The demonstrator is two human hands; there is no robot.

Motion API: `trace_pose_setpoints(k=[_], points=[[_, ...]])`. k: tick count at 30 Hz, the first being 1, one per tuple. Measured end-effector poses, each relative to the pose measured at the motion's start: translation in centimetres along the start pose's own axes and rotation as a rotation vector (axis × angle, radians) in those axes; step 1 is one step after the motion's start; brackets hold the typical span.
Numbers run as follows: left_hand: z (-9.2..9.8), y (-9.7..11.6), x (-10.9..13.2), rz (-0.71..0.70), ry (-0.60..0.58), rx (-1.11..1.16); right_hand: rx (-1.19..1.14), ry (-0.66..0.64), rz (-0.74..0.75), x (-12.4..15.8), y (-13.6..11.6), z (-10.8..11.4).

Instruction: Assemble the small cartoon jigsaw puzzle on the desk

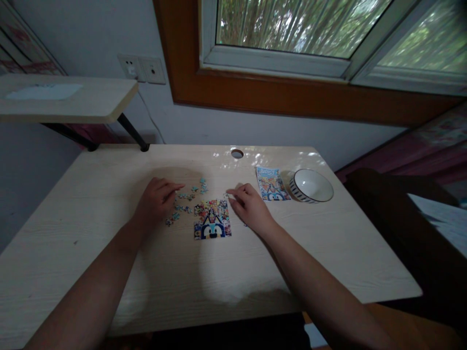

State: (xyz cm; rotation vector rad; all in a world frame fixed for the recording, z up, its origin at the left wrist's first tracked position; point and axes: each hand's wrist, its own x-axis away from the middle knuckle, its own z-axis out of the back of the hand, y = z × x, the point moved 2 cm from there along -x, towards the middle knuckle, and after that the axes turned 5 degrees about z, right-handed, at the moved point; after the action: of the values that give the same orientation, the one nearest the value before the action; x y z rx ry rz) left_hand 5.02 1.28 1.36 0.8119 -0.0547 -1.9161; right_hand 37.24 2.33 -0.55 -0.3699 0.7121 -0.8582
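Note:
A small, partly assembled jigsaw puzzle [212,219] with a blue cartoon dog face lies in the middle of the pale wooden table [109,204]. Several loose pieces [186,199] are scattered just to its upper left. My left hand [156,199] rests on the table over those loose pieces, fingers stretched towards them. My right hand [248,204] is beside the puzzle's upper right corner, its fingers pinched together at a small piece I can barely make out.
A printed reference picture [272,183] lies right of the puzzle, next to a white bowl [311,185] with a striped rim. A cable hole [237,153] is at the table's back edge. A raised shelf [65,99] stands at left; a dark chair [404,218] at right.

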Motion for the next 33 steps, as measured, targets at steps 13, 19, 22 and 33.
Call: trace_pose_setpoints(k=[13,19,22,33], points=[[-2.4,5.8,0.7,-0.391,-0.313,-0.002,0.178,-0.044,-0.037,-0.5,-0.1,-0.4],[-3.7,7.4,1.4,-0.412,-0.45,0.003,0.165,0.014,-0.036,-0.5,0.2,-0.5],[-3.8,7.8,1.6,-0.414,-0.502,0.012,0.164,0.022,-0.031,-0.5,0.4,-0.6],[-3.5,8.3,1.4,-0.397,-0.561,0.048,0.123,-0.003,-0.038,-0.6,0.3,-0.4]])
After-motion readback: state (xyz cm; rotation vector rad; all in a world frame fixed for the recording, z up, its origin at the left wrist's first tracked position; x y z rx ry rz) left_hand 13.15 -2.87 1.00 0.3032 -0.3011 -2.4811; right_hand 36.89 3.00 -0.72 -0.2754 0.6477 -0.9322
